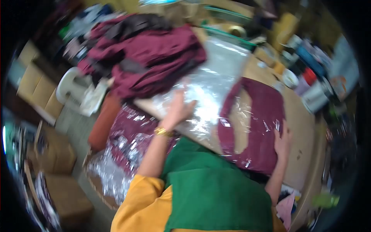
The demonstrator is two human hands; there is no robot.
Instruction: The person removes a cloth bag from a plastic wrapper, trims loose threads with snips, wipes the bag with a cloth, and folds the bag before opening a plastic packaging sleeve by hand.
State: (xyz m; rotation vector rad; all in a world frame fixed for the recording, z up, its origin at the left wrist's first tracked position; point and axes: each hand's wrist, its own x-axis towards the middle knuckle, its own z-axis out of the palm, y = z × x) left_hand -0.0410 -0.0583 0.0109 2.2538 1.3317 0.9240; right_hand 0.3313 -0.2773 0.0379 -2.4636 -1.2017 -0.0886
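Observation:
A maroon folded garment [266,116] with glints of clear plastic film over it lies on the table in front of me. My right hand [283,141] rests at its right edge, fingers stretched out along it. To the left is a stack of clear plastic bags [220,73], shiny and flat. My left hand [179,108] is over the near left edge of these bags, fingers apart, with a gold bracelet at the wrist. Slight blur hides whether the left fingertips touch the film. A heap of maroon and dark garments [154,54] lies beyond the left hand.
Below the table's left side, a carton [91,170] holds maroon garments in plastic [127,135]. A white stool [71,87] and cardboard boxes [58,150] stand on the floor at left. A green-rimmed basket [228,33] and a tape roll [237,31] are at the back.

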